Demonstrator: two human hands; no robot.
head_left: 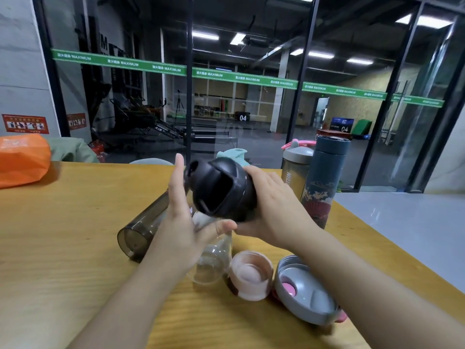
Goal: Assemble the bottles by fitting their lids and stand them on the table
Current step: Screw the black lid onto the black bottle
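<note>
Hands meet above the middle of the wooden table (63, 222), where a black lid (216, 188) is held up, tilted toward the camera. The right hand (274, 210) is wrapped around the lid's far side, its fingers curled over the rim and its thumb under it. The left hand (181, 217) is held flat and straight beside the lid, its fingers (179, 167) extended upward and relaxed, its thumb reaching under the lid's lower edge; nothing is gripped by it.

A smoky grey bottle (141, 230) is seen lying on its side on the table behind the left hand, its closed base toward the camera. A clear bottle (214, 260) is seen just beside it, partly hidden by the left wrist. A pink lid (250, 274) is set open side up near the clear bottle, and a grey lid with a pink plug (304, 290) is lying just right of that.

At the table's far right, a dark blue flask (324, 180) is stood upright with its cap fitted, and a grey-lidded shaker (295, 165) is stood just behind it. A teal lid (232, 154) is visible behind the black lid. An orange bag (22, 159) is seen at the far left.
</note>
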